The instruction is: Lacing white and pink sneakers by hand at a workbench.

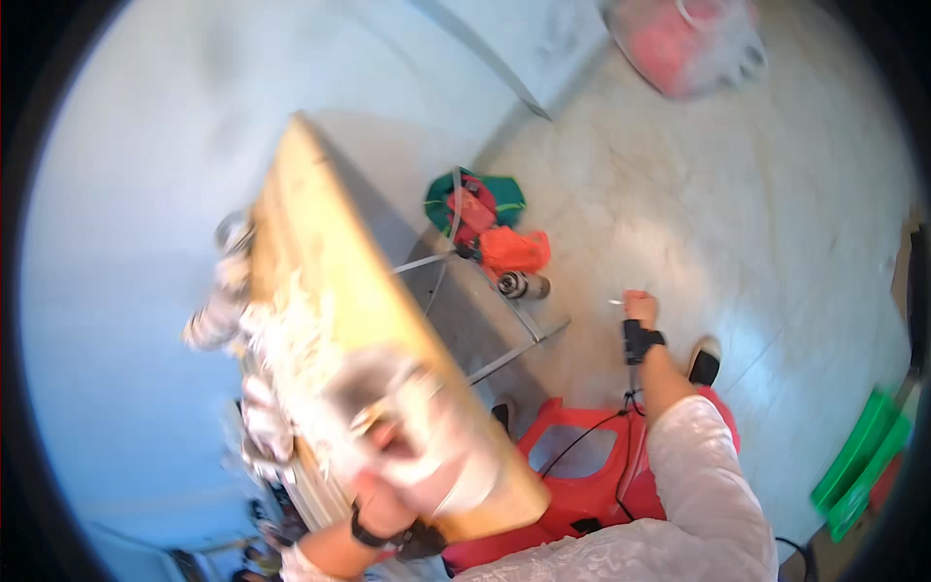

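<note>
A long wooden table [373, 281] runs diagonally across the left half. On its near end lies a blurred whitish-pink bag [451, 451] with a dark opening and something reddish inside. My left hand [386, 506] is at the near edge of this bag; motion smears its fingers, so their grip cannot be told. A loose heap of pale, thin strips [291, 335] covers the table's left side. Out to the right, above the floor, my right hand [639, 307] is closed, with a small white piece showing at its fingers, too small to name.
Below me is a red plastic stool [582, 500] with dark cables. Beyond the table's metal legs [499, 361] lie a green and red bag [475, 204], an orange bag [514, 250] and a rolled item [524, 284]. Green plastic [858, 466] stands far right.
</note>
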The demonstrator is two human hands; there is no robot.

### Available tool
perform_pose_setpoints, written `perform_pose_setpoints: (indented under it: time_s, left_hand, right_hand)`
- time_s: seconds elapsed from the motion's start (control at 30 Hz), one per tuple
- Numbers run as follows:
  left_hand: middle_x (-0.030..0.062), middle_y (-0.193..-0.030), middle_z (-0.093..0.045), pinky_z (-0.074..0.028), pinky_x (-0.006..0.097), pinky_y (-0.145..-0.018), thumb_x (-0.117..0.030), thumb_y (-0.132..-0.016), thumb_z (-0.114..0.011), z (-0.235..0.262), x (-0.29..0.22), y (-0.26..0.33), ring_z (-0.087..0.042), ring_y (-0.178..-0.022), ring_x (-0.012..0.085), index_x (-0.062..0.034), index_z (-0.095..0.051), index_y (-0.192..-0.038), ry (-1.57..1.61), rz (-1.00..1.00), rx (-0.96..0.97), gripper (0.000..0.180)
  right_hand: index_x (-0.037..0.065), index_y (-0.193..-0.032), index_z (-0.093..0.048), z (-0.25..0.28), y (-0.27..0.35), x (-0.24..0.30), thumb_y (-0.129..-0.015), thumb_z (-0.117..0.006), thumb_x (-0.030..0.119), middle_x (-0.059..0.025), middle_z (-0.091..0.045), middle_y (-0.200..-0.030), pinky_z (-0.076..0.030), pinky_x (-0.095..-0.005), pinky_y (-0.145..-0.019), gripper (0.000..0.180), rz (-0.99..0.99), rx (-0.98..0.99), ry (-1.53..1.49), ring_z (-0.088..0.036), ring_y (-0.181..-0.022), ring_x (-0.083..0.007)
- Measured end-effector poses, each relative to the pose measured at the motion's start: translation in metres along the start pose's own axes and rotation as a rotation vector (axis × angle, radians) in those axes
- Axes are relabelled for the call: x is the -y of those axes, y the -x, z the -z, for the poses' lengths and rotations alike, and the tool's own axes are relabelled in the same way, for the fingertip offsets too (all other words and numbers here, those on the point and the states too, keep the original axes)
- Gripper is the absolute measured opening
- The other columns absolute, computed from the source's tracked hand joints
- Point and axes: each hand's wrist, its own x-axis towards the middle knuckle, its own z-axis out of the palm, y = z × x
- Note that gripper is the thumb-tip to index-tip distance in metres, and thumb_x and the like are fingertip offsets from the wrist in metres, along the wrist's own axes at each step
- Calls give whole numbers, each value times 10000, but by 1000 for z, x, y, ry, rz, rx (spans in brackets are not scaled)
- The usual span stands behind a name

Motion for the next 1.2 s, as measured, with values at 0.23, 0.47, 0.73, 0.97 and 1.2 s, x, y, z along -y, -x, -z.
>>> perform_pose_setpoints:
  time_s: [0.23, 0.47, 0.73, 0.97, 1.2]
  left_hand:
    - [137, -1144, -584, -474, 366, -894, -404, -964, -438, 67, -76, 70, -592, -1034, 219, 27, -490, -1210, -102, -286, 63, 499]
    - [112, -1168, -563, -461, 382, -926, -326, -963, -483, 194, -107, 201, -581, -1046, 210, 3, -499, -1195, 155, -538, -324, 403]
    - [94, -1072, -633, -455, 281, -868, -111, -946, -498, 266, -20, 242, -591, -976, 142, 38, -562, -1134, 279, -343, -475, 248]
    - [63, -1036, -625, -450, 267, -833, -145, -959, -502, 290, -4, 248, -569, -949, 111, 32, -577, -1087, 213, -400, -512, 231]
    - [84, -1067, -621, -455, 279, -853, -272, -1008, -394, 294, -16, 244, -584, -963, 136, 38, -544, -1147, 302, -409, -479, 371]
  right_hand:
    - [124, -998, -635, 209, 45, 340, -875, -640, 305, 88, -420, -620, -240, -188, -421, 219, 499, 168, -460, -326, -485, -22]
    - [53, -1062, -633, 188, 373, 603, -929, -541, 204, 58, -541, -758, -245, -167, -461, 221, 1264, 334, -97, -322, -536, 21]
    - [22, -940, -644, -10, 599, 435, -946, -514, 170, -15, -624, -741, -446, -234, -651, 197, 1179, 1158, 784, -552, -663, -73]
    - [14, -997, -612, -79, 639, 335, -923, -517, 117, -12, -630, -760, -441, -225, -658, 159, 871, 1339, 518, -559, -735, -51]
    - [3, -921, -641, -66, 667, 334, -887, -590, 180, -14, -639, -780, -455, -257, -670, 187, 800, 1244, 892, -541, -718, -68]
